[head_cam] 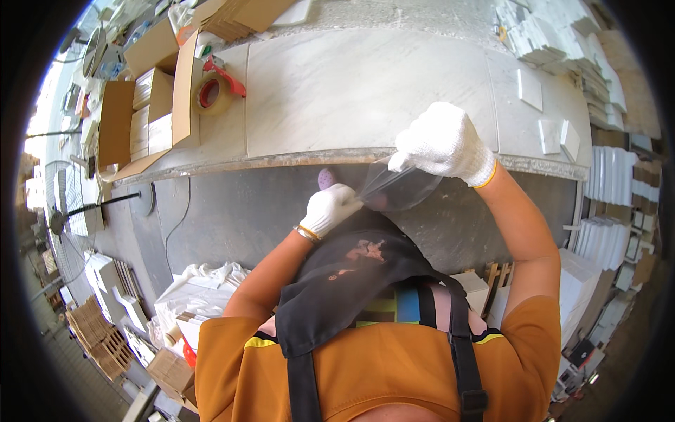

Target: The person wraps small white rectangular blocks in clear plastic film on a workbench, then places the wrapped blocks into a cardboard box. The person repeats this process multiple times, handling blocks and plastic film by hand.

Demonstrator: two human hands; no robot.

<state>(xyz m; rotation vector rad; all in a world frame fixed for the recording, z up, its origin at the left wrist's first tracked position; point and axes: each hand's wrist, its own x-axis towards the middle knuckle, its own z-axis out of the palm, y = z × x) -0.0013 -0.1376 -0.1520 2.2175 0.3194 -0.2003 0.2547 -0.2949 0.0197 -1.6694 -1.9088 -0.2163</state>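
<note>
Both my hands wear white knit gloves and grip a clear plastic bag [403, 187] in front of my black apron [337, 285]. My left hand [329, 208] pinches one end of the film low, over the floor gap before the table. Higher and to the right, my right hand [443, 140] is closed on another part of it, beside the edge of the marble-topped table [364, 95]. The film is stretched between the two hands, and its wider part hangs loose below my right hand. My fingertips are partly hidden by the gloves.
On the table's left stands an open cardboard box [182, 100] packed with white pieces, beside a red tape dispenser [227, 79] with a roll of tape. Several white tiles [529, 89] lie at the right, near stacked tiles [538, 39]. A pedestal fan [63, 216] stands at the left.
</note>
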